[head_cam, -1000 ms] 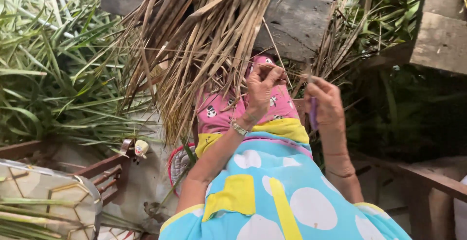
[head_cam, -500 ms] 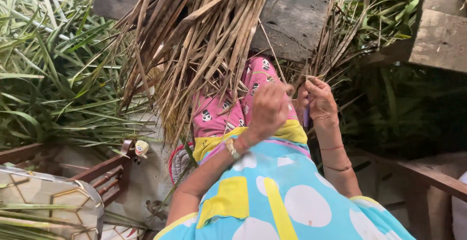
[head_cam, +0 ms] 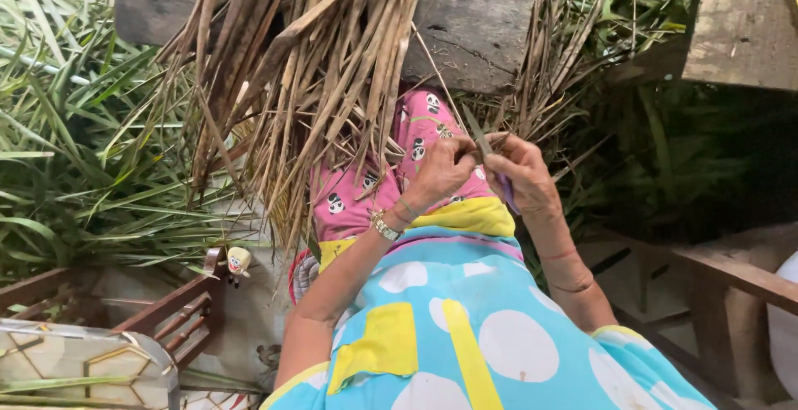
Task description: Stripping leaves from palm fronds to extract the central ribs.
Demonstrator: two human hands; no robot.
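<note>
I am working one narrow dry brown leaf strip (head_cam: 480, 140) above my pink-trousered lap: my left hand (head_cam: 440, 169) pinches it shut, my right hand (head_cam: 519, 173) clenches a slim purple-handled tool (head_cam: 505, 194) against it. I judge the next pull needs steady tension. The stiff, papery straw-coloured leaf bundle (head_cam: 307, 69) hangs far left.

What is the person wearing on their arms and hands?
Both arms are bare below short sleeves of a blue top with white dots and yellow patches. The left hand has a metal wristwatch; the right hand has thin red threads at the wrist.
</note>
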